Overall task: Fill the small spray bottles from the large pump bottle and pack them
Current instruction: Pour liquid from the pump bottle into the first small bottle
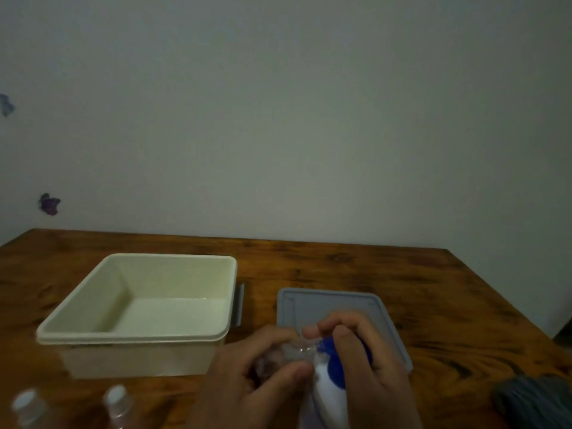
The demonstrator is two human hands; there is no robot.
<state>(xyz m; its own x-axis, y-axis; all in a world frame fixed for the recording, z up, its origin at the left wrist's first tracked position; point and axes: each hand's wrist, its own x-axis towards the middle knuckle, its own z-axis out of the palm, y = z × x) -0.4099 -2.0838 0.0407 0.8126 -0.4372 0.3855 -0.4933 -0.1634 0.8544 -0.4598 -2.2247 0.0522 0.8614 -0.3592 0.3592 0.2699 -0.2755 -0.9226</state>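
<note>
Head view shows the left hand (247,376) gripping a clear small spray bottle (286,356) lying tilted, mouth toward the blue pump head (335,363) of the large pump bottle (328,397), which the right hand (368,363) clasps just beside it

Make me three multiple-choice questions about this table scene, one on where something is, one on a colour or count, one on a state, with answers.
1. Where does the grey lid lie?
A. on the cream box
B. on the table, right of the cream box
C. inside the cream box

2. What colour is the pump head of the large bottle?
A. blue
B. red
C. green

3. What is the left hand doing?
A. lying flat on the table
B. holding a small clear bottle
C. lifting the lid

Answers: 1 B, the lid lies flat beside the cream box. 2 A, blue shows under the right hand. 3 B, its fingers curl round the small clear bottle.
</note>
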